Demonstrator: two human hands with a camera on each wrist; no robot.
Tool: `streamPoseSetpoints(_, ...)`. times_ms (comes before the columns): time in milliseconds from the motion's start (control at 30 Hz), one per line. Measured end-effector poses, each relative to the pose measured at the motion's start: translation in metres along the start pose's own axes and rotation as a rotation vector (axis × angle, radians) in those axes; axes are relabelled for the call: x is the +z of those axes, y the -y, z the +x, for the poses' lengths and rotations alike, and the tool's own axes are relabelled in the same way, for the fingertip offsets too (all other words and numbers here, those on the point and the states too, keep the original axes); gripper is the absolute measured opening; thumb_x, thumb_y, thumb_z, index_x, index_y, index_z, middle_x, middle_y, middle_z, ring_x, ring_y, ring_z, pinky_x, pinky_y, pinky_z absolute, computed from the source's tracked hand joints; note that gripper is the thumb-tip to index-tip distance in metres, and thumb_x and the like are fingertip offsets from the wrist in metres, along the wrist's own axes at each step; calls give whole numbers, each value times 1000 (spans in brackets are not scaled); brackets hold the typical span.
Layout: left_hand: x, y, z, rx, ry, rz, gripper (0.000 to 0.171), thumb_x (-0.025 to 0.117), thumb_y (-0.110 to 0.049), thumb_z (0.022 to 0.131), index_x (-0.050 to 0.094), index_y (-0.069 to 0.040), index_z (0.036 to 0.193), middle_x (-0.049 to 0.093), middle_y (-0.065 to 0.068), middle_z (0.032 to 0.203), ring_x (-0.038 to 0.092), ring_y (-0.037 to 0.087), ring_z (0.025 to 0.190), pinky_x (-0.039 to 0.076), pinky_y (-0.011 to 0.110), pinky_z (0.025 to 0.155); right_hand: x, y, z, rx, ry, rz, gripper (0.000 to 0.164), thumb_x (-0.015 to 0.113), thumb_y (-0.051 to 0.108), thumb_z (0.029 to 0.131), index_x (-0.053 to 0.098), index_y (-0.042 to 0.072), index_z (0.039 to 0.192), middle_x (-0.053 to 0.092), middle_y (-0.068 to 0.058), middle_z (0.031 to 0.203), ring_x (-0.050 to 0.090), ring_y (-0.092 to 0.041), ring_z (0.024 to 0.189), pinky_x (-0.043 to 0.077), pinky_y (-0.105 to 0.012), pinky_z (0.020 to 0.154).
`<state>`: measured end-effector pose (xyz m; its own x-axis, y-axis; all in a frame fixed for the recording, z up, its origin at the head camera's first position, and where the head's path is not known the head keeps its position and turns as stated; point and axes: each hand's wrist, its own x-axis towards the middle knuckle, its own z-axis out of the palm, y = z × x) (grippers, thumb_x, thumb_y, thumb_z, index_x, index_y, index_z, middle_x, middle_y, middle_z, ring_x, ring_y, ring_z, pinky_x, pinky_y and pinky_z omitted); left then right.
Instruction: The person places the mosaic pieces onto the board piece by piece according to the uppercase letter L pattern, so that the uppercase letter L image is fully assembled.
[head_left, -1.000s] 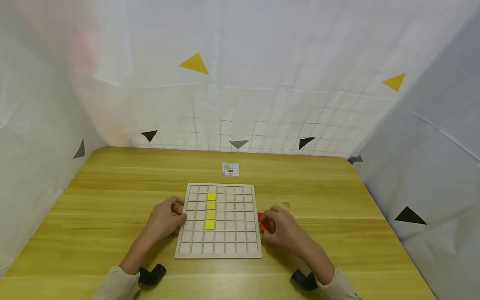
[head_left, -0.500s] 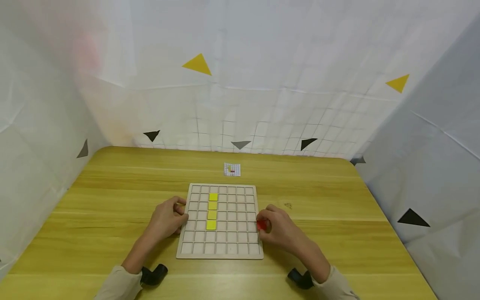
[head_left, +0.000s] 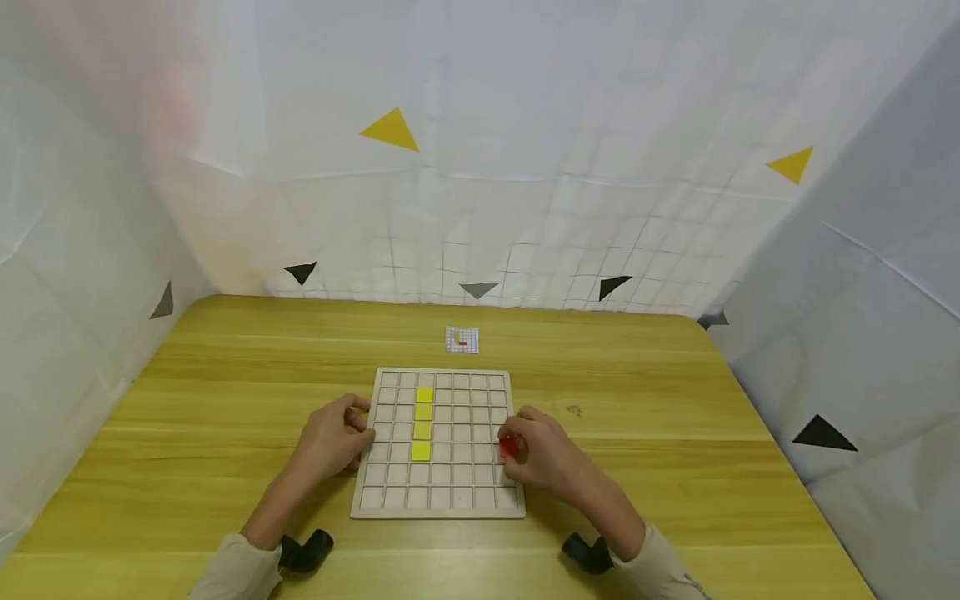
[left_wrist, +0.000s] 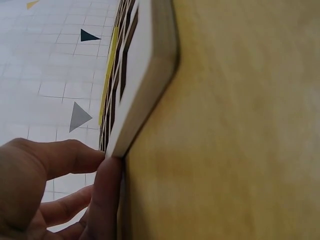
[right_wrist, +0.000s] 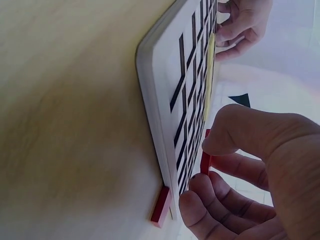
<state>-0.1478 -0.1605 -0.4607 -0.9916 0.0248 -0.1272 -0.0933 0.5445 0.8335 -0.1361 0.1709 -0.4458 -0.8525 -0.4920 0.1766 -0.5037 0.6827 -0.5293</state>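
Note:
A pale wooden grid board [head_left: 459, 513] lies on the table, with several yellow tiles [head_left: 423, 430] in one column. My left hand [head_left: 333, 432] holds the board's left edge; in the left wrist view its thumb [left_wrist: 75, 156] is at the top rim and another finger lies along the side. My right hand [head_left: 543, 450] pinches a red tile [head_left: 508, 447] over the board's right edge. The right wrist view shows this tile on edge between thumb and fingers, above the cells. Another red tile [right_wrist: 161, 206] lies on the table against the board's right side, hidden by the hand in the head view.
A small card [head_left: 462, 339] printed with a grid and coloured squares lies behind the board. White sheets [head_left: 480, 208] with yellow, black and grey triangles surround the table [head_left: 637, 367] at the back and sides. Black curved pieces [head_left: 306, 552] sit at both wrists.
My right hand has moved left with a red tile, from the table beside the board to over its right edge. The left hand and the yellow tiles stay put.

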Motion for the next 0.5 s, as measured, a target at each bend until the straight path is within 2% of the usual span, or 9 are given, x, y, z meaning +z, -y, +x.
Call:
streamPoseSetpoints(233,-1,-1,1,1,1,-5,38,71,-3,85,59,1,122,59,9,90,60,17,55,54,33,46,3,2,5,-39,7,-8,24,77,3,72,71,10,94,55,4,87,52,-15,74,47,-23,62)
streamPoseSetpoints(500,0,0,-1,-1,5,-9,38,71,-3,85,59,0,121,59,9,89,58,18,53,53,33,46,9,7,6,-21,38,19,23,76,3,74,70,9,95,53,3,86,52,-13,73,48,-22,61)
